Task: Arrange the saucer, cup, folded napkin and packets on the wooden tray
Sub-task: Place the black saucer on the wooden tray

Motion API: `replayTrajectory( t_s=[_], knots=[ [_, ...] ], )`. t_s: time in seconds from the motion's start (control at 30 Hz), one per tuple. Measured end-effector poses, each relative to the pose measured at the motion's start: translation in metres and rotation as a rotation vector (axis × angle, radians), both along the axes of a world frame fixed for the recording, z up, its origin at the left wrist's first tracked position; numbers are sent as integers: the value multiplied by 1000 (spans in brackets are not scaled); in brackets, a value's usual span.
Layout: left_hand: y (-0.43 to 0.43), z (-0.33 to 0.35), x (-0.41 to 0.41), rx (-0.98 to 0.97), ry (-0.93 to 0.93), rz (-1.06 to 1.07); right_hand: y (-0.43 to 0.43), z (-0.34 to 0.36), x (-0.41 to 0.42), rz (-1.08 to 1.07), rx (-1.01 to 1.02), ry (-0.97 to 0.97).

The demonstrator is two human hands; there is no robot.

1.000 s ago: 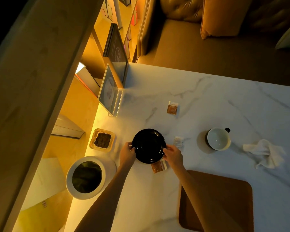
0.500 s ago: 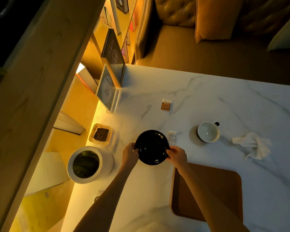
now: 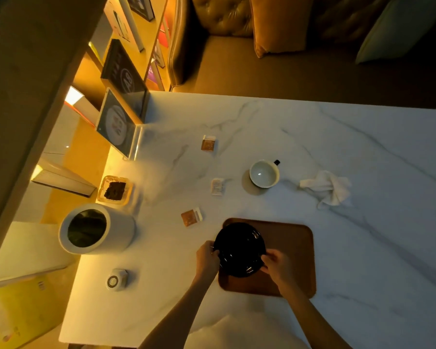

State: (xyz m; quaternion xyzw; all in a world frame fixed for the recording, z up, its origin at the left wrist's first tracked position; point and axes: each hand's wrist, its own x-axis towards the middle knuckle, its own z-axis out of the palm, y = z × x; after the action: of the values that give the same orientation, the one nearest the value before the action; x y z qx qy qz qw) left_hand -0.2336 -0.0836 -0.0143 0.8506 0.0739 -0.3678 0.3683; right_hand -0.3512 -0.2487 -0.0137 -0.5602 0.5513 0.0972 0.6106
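Note:
The black saucer [image 3: 239, 249] hangs over the left end of the wooden tray [image 3: 290, 250]. My left hand [image 3: 207, 258] grips its left rim and my right hand [image 3: 278, 267] grips its right rim. A white cup [image 3: 263, 173] with a dark handle stands upright beyond the tray. The white napkin [image 3: 326, 187] lies crumpled to the cup's right. Three packets lie on the marble: an orange one [image 3: 191, 217] near the tray's far left corner, a white one [image 3: 217, 186] left of the cup, another orange one [image 3: 208, 143] farther back.
A white cylindrical bin [image 3: 93, 229] stands at the table's left edge, with a small glass dish [image 3: 114, 190] behind it and a small round white device [image 3: 116, 280] in front. An acrylic sign stand [image 3: 118, 127] sits at the back left. A sofa lies beyond the table.
Both hands have carried the saucer off the table, toward me and to the right, over the tray's left end. The orange packet it covered now shows.

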Motion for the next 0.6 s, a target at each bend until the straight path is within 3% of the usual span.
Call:
replayTrajectory(
  t_s=[0.6],
  knots=[
    [-29, -8, -37, 178, -116, -90, -14, -19, -32, 23, 53, 18]
  ],
)
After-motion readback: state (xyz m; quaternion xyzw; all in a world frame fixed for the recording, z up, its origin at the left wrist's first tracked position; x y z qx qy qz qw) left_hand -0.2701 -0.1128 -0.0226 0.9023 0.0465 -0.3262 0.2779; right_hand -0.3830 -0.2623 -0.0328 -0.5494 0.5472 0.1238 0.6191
